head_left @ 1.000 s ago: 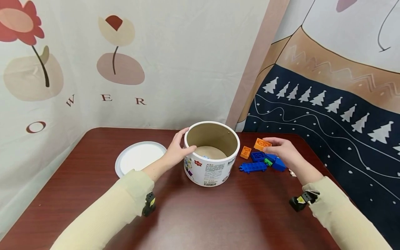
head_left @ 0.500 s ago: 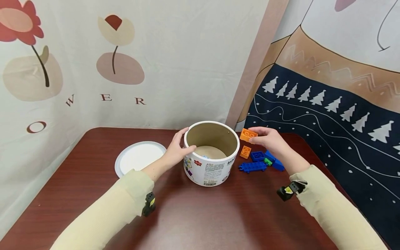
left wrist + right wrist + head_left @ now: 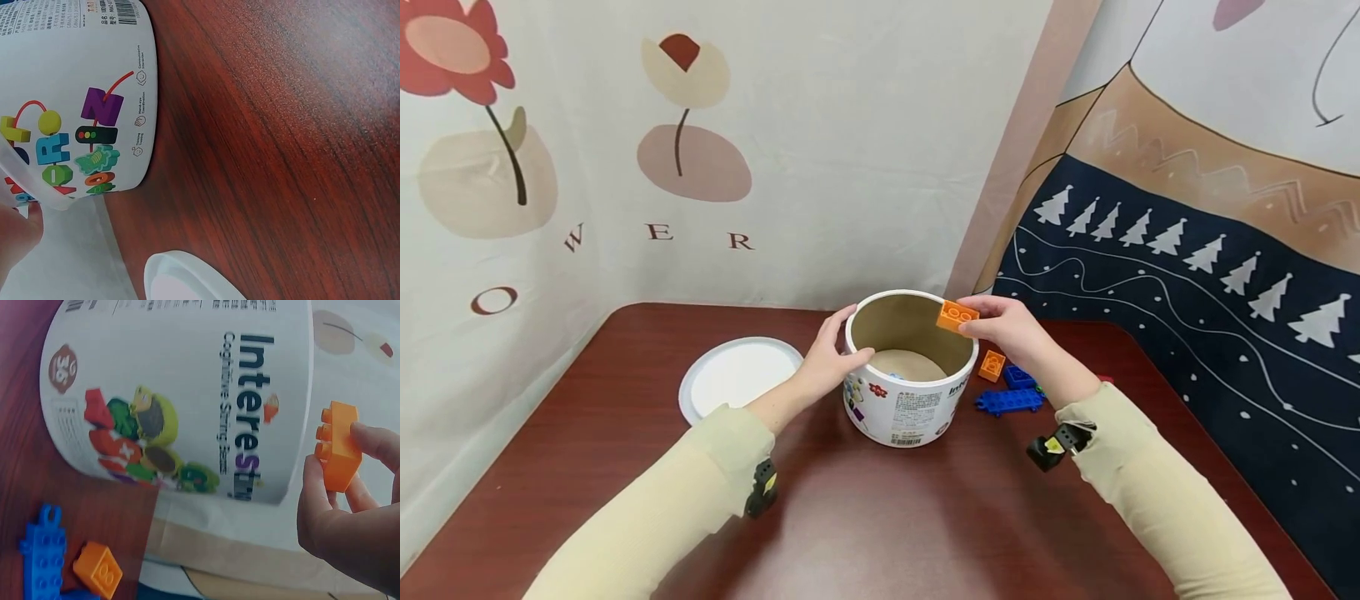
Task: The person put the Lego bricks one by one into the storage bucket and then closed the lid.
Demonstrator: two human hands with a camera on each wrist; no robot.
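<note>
Backdrop: a flower-printed curtain (image 3: 850, 167) hangs behind, with a navy tree-printed cloth (image 3: 1120, 333) on the right.
Table (image 3: 887, 517): dark reddish wood, its far corners rounded.
Left hand (image 3: 829, 360): I grip the left side of the rim of the white tub (image 3: 913, 419), thumb over its mouth; the tub stands upright near the table's far edge.
Right hand (image 3: 1011, 332): my thumb and fingers are clamped on an orange brick (image 3: 957, 317), held up at the right side of the tub's rim.
Just changed: the brick has come leftward from over the loose blocks to the tub's mouth; my left hand has kept its place.
What that means: I judge this brick's carry nearly complete, its release not yet made.
Loose blocks: a second orange brick (image 3: 992, 366), a blue brick (image 3: 1018, 377) and a blue studded base (image 3: 1011, 401) lie right of the tub, toward the table's right edge.
White lid (image 3: 741, 375): flat, left of the tub, toward the far left corner.
</note>
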